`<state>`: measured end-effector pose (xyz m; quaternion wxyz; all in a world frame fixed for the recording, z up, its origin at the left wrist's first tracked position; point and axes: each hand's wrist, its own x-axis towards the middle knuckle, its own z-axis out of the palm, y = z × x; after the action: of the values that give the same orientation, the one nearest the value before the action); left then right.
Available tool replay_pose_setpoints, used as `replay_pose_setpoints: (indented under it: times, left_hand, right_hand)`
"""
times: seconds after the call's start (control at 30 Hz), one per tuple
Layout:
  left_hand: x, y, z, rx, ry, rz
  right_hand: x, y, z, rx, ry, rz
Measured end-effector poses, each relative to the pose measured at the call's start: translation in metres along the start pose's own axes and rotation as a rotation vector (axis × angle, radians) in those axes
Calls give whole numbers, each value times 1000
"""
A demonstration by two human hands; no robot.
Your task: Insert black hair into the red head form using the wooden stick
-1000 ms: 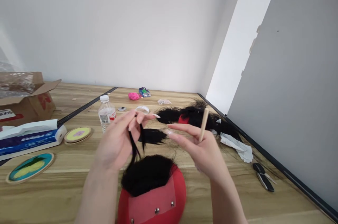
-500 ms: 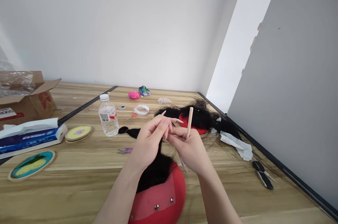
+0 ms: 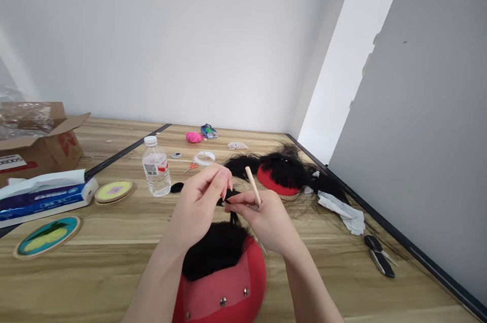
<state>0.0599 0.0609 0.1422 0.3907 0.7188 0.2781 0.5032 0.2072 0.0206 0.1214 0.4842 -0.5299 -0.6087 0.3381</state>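
A red head-shaped form [image 3: 255,287] with black hair [image 3: 215,252] on it stands close below my hands. Over its front lies a clear strip [image 3: 213,290] fixed with several silver pins. In my right hand [image 3: 272,219] a thin light wooden stick [image 3: 251,183] sticks up between thumb and fingers, tilted left. Thumb and forefinger of that hand also meet at a dark lock of hair [image 3: 235,219] rising from the form. Beside them, my left hand [image 3: 200,206] is closed in a pinch. Whatever lies between its fingertips is too fine to make out.
A second red form [image 3: 276,183] with loose black hair lies behind, near white gloves [image 3: 344,211] and black-handled pliers [image 3: 379,256]. To the left are a water bottle [image 3: 157,171], embroidery hoops [image 3: 47,237], a tissue pack [image 3: 41,201] and a cardboard box [image 3: 57,145]. Orange-handled scissors [image 3: 192,166] lie further back.
My hands have come down and left, and the fingertips have drawn slightly apart. The wooden stick has gone from nearly upright to leaning left.
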Motion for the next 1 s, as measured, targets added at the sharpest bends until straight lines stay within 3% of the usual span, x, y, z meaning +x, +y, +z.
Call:
replay_pose_setpoints:
  times: [0.3,0.43,0.63,0.7,0.77,0.9,1.0]
  left_hand:
    - [1,-1,-6,393,118,177]
    - [3,-5,-17,454,180,214]
    - [4,-6,-29,440,202,156]
    - [5,-6,-29,360,192,131]
    - [5,-5,-27,115,162,91]
    - [3,1,-15,-561,51,-7]
    - [2,5,-5,-740,-14,-61]
  right_hand:
    - [6,8,-1,-91,-18,4]
    - [7,9,-4,-168,-17,9]
    - [7,7,-9,-183,29,66]
    - [6,6,-10,-170,72,75]
    - [4,3,-9,-120,83,80]
    - [-1,-4,-6,23,-38,62]
    - [-3,-7,-4,89,-142,-19]
